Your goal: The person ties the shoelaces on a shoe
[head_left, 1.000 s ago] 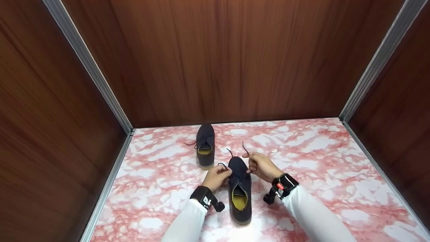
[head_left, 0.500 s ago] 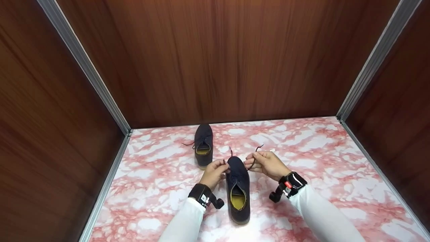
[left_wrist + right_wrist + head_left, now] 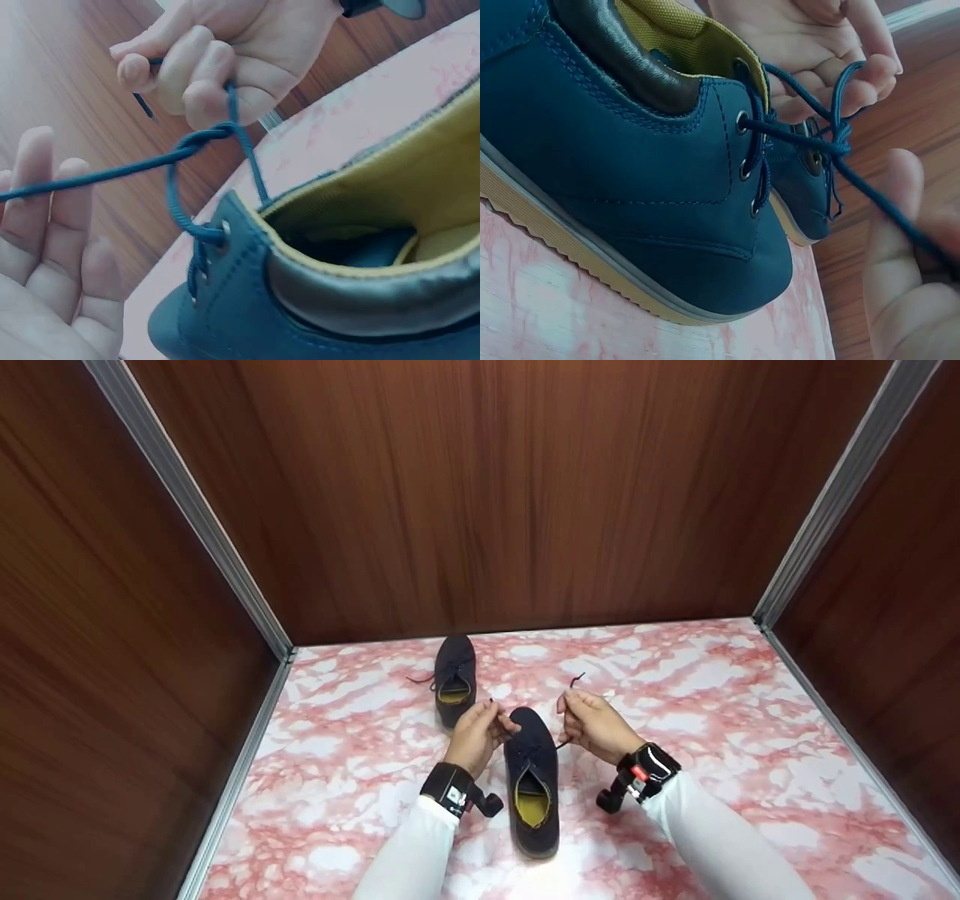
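A dark blue lace-up shoe (image 3: 534,750) with a yellow lining stands upright between the hands, toe pointing away. My left hand (image 3: 474,733), beside the toe on the left, holds one end of the shoelace (image 3: 112,173), which runs across its fingers in the left wrist view. The other end is gripped in the curled fingers of my right hand (image 3: 596,726), to the right of the toe; its tip sticks out above. Over the tongue, the two lace lengths cross in a loose twist, seen as a small knot (image 3: 838,141) in the right wrist view.
The matching shoe (image 3: 455,651) stands further back to the left, its lace (image 3: 420,680) trailing left. Pink-and-white marbled flooring (image 3: 360,795) lies beneath. Brown wood-look panels (image 3: 495,510) with metal corner strips close off the back and sides.
The left hand has moved slightly up and away from me, and the lace end beyond the toe is now at its fingers. The right hand has shifted slightly right and up with its lace.
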Available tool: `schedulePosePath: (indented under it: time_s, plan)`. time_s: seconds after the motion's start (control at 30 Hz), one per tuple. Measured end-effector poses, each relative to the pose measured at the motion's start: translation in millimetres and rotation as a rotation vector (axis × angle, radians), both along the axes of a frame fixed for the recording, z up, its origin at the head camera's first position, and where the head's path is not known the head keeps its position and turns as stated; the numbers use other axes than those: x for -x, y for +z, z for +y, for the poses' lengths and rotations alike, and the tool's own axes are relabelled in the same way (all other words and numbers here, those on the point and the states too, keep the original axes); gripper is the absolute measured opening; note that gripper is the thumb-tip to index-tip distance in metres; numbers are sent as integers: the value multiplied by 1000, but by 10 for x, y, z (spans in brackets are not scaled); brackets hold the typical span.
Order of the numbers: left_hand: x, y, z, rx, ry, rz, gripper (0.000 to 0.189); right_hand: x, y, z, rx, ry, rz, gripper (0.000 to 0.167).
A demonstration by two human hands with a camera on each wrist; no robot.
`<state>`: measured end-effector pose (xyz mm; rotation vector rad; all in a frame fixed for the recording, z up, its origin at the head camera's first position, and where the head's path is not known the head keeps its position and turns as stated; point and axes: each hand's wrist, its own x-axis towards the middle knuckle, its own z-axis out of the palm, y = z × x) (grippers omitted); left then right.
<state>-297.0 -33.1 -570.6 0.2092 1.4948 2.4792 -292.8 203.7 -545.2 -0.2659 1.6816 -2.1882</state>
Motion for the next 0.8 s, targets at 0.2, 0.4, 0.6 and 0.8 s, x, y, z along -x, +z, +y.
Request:
schedulePosePath:
  time_s: [0.2,0.4,0.6,0.8]
  plan:
    - [-10,66,-10,-35,8,0,19,-14,83,12,28,34,-37,24]
    - [-50,163,-50,-102,-16,14,19,4,142,23,23,56,14,34]
    - [-60,157,-129,-109,-26,30,21,13,98,76,82,54,-3,46]
    - [-70,123,-213,2,-16,17,20,9,66,89,66,10,-14,38]
